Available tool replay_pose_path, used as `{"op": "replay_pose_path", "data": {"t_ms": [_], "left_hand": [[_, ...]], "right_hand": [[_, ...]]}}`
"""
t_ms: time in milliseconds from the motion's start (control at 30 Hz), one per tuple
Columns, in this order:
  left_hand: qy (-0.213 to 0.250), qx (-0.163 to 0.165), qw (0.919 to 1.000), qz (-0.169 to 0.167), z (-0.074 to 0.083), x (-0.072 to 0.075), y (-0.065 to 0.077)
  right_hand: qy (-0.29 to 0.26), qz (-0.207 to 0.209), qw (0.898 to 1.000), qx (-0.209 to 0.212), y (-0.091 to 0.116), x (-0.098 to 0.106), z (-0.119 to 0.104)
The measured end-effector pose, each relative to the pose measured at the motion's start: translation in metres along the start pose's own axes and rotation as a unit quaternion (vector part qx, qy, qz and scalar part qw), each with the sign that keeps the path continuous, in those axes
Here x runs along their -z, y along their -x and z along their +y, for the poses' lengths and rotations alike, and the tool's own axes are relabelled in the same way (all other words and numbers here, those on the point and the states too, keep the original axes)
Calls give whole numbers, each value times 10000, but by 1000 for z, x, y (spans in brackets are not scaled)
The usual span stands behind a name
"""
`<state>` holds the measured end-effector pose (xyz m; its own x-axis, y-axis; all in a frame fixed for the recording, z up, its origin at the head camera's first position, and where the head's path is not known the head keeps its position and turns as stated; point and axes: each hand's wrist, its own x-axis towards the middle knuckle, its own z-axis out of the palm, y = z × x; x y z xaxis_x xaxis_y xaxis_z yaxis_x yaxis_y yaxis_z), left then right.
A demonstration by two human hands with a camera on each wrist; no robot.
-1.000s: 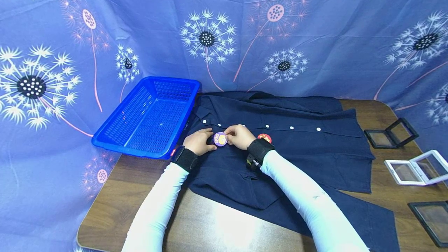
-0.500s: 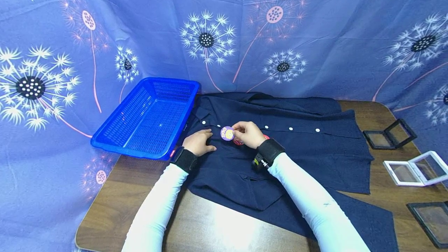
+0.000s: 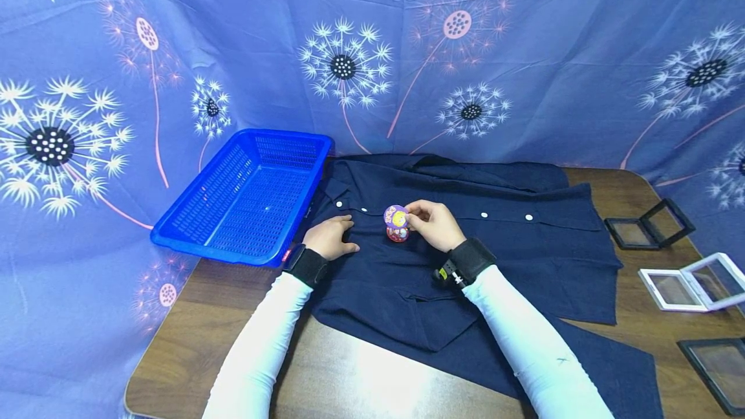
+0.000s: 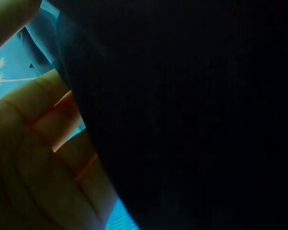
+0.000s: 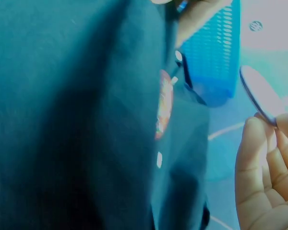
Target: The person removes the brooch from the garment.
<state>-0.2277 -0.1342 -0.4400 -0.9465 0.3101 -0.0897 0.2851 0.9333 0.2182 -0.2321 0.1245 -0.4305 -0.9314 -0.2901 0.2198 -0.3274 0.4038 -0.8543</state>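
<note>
A dark navy button-up shirt (image 3: 535,264) lies spread across the table, its white buttons in a row. My right hand (image 3: 438,225) pinches a round purple badge (image 3: 394,215) by its edge, between thumb and fingers. In the right wrist view this badge (image 5: 260,91) is seen nearly edge-on, lifted off the cloth. Partly behind it in the head view, a red round badge (image 3: 398,235) sits on the shirt front. My left hand (image 3: 328,238) rests on the shirt at the collar end, fingers relaxed; dark cloth hides its fingertips in the left wrist view.
A blue perforated plastic basket (image 3: 212,252) stands at the left, close beside the collar. Along the right side are an open black frame case (image 3: 631,231), an open white one (image 3: 675,290) and another black one (image 3: 712,374). A patterned curtain (image 3: 401,50) hangs behind the wooden table (image 3: 233,341).
My right hand has lifted the purple badge and moved it to the right. A red badge beneath has come into view, while another red one is now hidden behind the hand. The left hand stays put.
</note>
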Motion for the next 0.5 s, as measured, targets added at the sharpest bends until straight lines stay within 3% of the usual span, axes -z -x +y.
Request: {"op": "replay_pose_path", "data": {"t_ms": [367,500], "left_hand": [[-13,-18,10000,35,-2,-3,-2],[0,-26,10000,33,-2,-3,-2]], "right_hand": [[-528,740,9958,64,15,38,4],[-542,969,9935,234,23,49,-8]]}}
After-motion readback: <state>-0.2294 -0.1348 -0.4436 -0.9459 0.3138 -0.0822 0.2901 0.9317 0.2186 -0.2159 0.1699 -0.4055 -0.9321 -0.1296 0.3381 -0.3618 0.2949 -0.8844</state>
